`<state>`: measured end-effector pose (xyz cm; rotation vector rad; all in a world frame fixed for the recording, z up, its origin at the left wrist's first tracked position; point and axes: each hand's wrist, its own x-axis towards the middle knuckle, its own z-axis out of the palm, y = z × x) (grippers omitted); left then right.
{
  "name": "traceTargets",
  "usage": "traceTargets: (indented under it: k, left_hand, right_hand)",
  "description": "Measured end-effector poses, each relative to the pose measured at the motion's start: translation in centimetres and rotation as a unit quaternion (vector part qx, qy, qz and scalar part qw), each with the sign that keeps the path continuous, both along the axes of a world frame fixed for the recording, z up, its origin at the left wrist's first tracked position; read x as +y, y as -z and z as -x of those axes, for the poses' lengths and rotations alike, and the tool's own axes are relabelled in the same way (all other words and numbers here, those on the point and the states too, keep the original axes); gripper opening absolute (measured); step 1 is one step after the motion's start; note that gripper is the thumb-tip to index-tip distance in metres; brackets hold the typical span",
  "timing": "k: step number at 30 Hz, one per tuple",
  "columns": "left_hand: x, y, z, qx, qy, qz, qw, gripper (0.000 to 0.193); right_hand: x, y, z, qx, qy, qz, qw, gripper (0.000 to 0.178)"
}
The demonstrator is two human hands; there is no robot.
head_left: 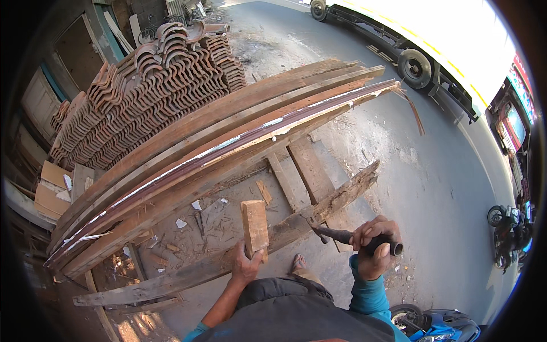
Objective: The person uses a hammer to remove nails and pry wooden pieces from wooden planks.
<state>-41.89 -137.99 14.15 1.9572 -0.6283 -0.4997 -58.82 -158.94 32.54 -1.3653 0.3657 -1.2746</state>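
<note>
**Currently, your left hand grips a wooden block and your right a hammer**

Your left hand (246, 264) closes around the lower end of the short rectangular wooden block (254, 225), which covers part of the weathered beam (348, 194) in front of you; whether it touches the beam you cannot tell from this view. Your right hand (376, 242), on the near side of the beam, is wrapped around the dark grip of the hammer (337, 235), with the butt of the handle sticking out past your fist. The hammer's head lies over the beam, to the right of the block, and contact there is also unclear.

Two planks (310, 168) run crosswise to the beam, and white chips (180, 223) lie on the ground beyond it. Farther past the beam, long timbers lie side by side, one with a maroon-painted edge (228, 150); behind them rise stacked curved roof tiles (154, 111). Your bare-toed foot (298, 262) shows on the beam's near side. Well beyond the beam's right end, a white-bodied truck (444, 43) is on the road.
</note>
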Motion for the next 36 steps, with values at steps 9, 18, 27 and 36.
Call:
traceTargets:
  k: [9,18,27,36]
  left_hand:
    - [-3.0,5.7,1.6,-0.052,-0.158,-0.023,0.986,0.041]
    - [-5.2,5.1,-0.4,-0.045,-0.154,-0.029,0.987,0.046]
    - [-3.6,6.3,0.8,-0.075,-0.185,-0.05,0.979,0.055]
    - [-4.4,5.8,1.9,-0.09,-0.222,-0.084,0.967,0.063]
  right_hand:
    - [-8.4,11.2,-0.2,0.172,-0.124,0.013,0.977,0.032]
    - [-9.9,5.9,2.4,0.045,-0.075,0.042,0.995,0.027]
    - [-7.4,5.8,-2.0,0.014,-0.139,0.156,0.978,0.026]
    - [-5.9,7.3,-4.3,0.084,-0.269,0.381,0.881,0.025]
